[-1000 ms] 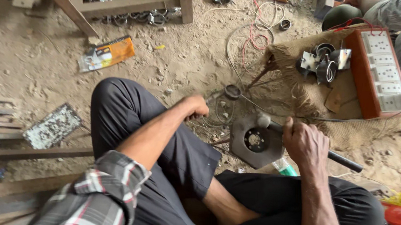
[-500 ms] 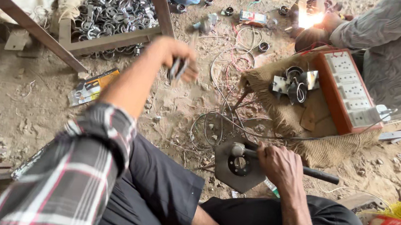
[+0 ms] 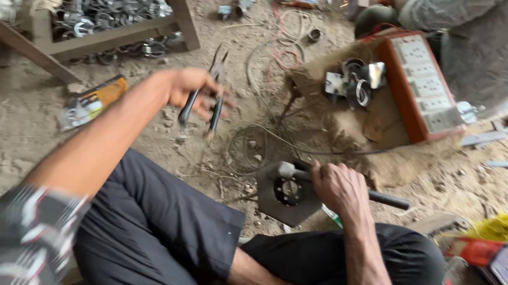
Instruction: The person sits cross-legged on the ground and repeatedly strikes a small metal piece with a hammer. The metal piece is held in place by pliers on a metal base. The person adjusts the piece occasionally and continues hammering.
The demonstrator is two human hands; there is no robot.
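Overhead, from the head camera, pliers (image 3: 211,97) are gripped by the left hand (image 3: 189,87), long axis pointing away, held up left of the dark metal plate (image 3: 286,193). A hammer handle (image 3: 386,199) is clenched by the right hand (image 3: 340,189), beside that plate on the ground.

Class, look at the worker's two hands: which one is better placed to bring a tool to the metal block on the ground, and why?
Probably the left hand: it holds pliers in the air, free to move. The right hand is closed around the hammer handle, whose head rests on the metal block.
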